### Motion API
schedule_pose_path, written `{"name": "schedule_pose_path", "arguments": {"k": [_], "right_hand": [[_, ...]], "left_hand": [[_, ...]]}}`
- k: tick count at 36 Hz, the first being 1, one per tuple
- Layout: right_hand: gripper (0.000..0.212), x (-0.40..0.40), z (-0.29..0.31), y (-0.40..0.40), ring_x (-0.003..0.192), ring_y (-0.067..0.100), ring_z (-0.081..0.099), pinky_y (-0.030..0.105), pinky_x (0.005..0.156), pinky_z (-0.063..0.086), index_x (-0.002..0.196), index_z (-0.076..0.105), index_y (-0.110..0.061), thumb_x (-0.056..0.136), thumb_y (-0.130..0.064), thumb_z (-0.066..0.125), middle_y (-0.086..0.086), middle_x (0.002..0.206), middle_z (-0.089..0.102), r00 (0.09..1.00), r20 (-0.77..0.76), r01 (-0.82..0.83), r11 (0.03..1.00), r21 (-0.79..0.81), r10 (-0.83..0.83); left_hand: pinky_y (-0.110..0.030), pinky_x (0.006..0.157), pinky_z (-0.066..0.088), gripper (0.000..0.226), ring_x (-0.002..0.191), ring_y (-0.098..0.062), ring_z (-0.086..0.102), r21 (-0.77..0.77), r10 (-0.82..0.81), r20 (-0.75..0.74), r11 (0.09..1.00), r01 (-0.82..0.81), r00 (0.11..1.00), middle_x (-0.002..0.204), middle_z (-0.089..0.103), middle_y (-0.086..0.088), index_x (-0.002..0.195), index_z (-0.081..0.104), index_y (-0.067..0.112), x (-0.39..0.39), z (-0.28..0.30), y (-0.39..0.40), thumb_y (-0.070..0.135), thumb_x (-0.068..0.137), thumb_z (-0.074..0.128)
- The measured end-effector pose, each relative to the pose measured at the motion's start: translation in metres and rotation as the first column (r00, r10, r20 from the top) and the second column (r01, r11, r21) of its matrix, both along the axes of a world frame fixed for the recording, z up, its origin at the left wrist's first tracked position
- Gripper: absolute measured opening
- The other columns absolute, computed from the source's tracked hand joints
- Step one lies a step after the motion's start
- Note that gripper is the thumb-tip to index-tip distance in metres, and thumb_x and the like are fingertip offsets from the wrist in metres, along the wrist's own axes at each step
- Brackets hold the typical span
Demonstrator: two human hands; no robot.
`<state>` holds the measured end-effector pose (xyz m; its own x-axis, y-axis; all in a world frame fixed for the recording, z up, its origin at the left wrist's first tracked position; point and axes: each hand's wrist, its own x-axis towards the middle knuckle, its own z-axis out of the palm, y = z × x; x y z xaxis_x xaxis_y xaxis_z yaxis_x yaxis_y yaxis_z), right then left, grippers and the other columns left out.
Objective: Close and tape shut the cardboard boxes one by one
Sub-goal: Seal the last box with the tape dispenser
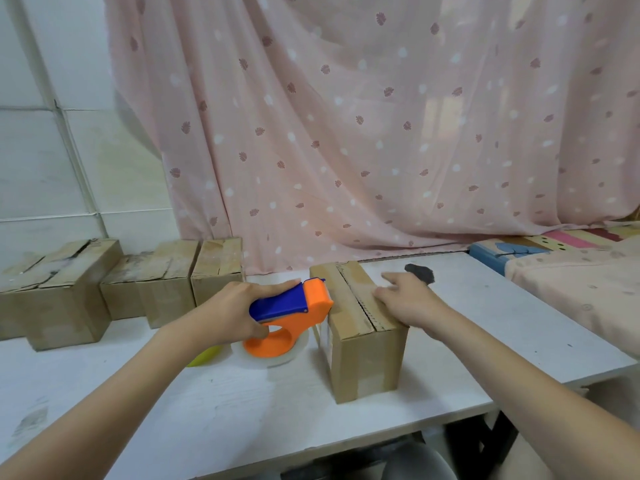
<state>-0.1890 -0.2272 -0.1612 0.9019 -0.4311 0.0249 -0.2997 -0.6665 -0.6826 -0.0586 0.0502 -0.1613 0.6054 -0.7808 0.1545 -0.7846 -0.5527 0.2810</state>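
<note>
While the left hand (239, 308) grips an orange and blue tape dispenser (289, 315), fingers curled round its handle, the cardboard box (360, 327) being sealed stands just to the dispenser's right, near the middle of the white table (485, 323). Its long axis runs from the near edge of the table toward the far edge, and the seam (360, 303) between its two closed top flaps follows that same line. The dispenser's cutting end sits against the box's upper left edge, about halfway along, so the tape would probably have to travel across or along that seam. The right hand (408, 296) lies flat on the right flap, fingers straight, pressing it down; it is the hand nearer the seam. A clear tape roll (273, 356) hangs under the dispenser. Nothing shows inside the box, since its flaps are shut. Three more cardboard boxes (62, 292) stand in a row at the table's far left corner, their tops closed and creased; whether they are taped is hard to tell.
</note>
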Motion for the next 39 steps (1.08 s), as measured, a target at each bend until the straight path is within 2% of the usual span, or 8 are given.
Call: {"name": "schedule_pose_path", "arguments": {"k": [2,8,15,20,24,32,36,39], "right_hand": [[0.036,-0.007,0.005,0.017,0.113,0.033,0.059,0.039,0.093,0.047,0.128,0.059,-0.017,0.103,-0.037,0.041,0.011,0.12,0.067,0.979,0.133,-0.099,0.933,-0.345,0.153],[0.055,-0.012,-0.014,0.048,0.127,0.011,0.044,0.021,0.104,0.032,0.132,0.051,-0.021,0.103,-0.058,0.022,-0.007,0.133,0.053,0.878,-0.048,-0.411,0.697,-0.588,0.477],[0.068,-0.018,-0.012,0.056,0.15,0.009,0.018,0.015,0.113,0.003,0.158,0.025,-0.02,0.102,-0.058,0.017,-0.004,0.162,0.029,0.909,-0.105,-0.38,0.696,-0.61,0.404],[0.096,-0.018,-0.011,0.059,0.152,0.01,0.015,0.019,0.117,0.008,0.157,0.026,-0.021,0.084,-0.073,-0.009,-0.003,0.164,0.025,0.916,-0.166,-0.388,0.705,-0.594,0.364],[0.062,-0.02,-0.005,0.064,0.153,0.009,0.01,0.022,0.119,0.008,0.158,0.023,-0.021,0.106,-0.052,0.016,-0.005,0.166,0.019,0.926,-0.204,-0.374,0.71,-0.596,0.316],[0.056,-0.02,-0.001,0.067,0.152,0.013,0.017,0.023,0.119,0.008,0.155,0.032,-0.018,0.108,-0.046,0.021,-0.002,0.164,0.025,0.925,-0.213,-0.379,0.732,-0.567,0.314],[0.037,-0.013,0.0,0.065,0.108,0.026,0.056,0.037,0.086,0.043,0.101,0.061,-0.019,0.107,-0.036,0.029,-0.001,0.104,0.064,0.958,-0.062,-0.269,0.808,-0.525,0.279],[0.041,-0.002,0.013,0.07,0.07,0.03,0.049,0.037,0.056,0.034,0.065,0.042,-0.009,0.099,-0.03,0.039,0.005,0.061,0.041,0.985,-0.013,-0.163,0.889,-0.428,0.174]], "left_hand": [[-0.03,0.068,0.05,0.091,0.078,-0.013,0.056,0.005,0.001,0.004,1.0,-0.001,1.0,0.096,0.062,0.011,0.14,0.022,0.069,0.001,0.0,0.0,0.023,0.079,0.07],[-0.021,0.063,0.042,0.089,0.076,-0.011,0.054,0.005,0.002,0.005,1.0,-0.002,1.0,0.091,0.059,0.016,0.143,0.024,0.065,-0.001,0.0,0.0,0.022,0.081,0.071],[-0.013,0.06,0.041,0.089,0.07,-0.01,0.052,0.003,0.0,-0.012,1.0,0.0,1.0,0.087,0.055,0.022,0.144,0.023,0.061,-0.004,-0.003,0.004,0.021,0.081,0.072],[-0.016,0.057,0.038,0.089,0.069,-0.011,0.051,-0.008,-0.007,0.004,1.0,0.007,1.0,0.083,0.058,0.013,0.133,0.022,0.072,0.001,-0.004,0.012,0.022,0.079,0.071],[-0.02,0.056,0.036,0.088,0.069,-0.013,0.052,0.006,0.007,0.011,1.0,-0.007,1.0,0.083,0.063,0.005,0.122,0.021,0.082,0.009,-0.01,0.029,0.026,0.077,0.072],[-0.023,0.056,0.044,0.087,0.066,-0.011,0.052,0.044,0.049,-0.007,0.998,-0.048,0.999,0.076,0.06,0.011,0.128,0.019,0.08,0.01,-0.016,0.055,0.035,0.078,0.074],[-0.027,0.061,0.045,0.086,0.07,-0.01,0.054,0.088,0.057,0.001,0.995,-0.057,0.998,0.077,0.06,0.012,0.135,0.022,0.074,0.003,-0.02,0.042,0.035,0.074,0.07],[-0.034,0.065,0.049,0.085,0.071,-0.01,0.054,0.112,0.069,0.006,0.991,-0.069,0.998,0.076,0.059,0.012,0.139,0.027,0.07,0.004,-0.02,0.034,0.038,0.071,0.068]]}}
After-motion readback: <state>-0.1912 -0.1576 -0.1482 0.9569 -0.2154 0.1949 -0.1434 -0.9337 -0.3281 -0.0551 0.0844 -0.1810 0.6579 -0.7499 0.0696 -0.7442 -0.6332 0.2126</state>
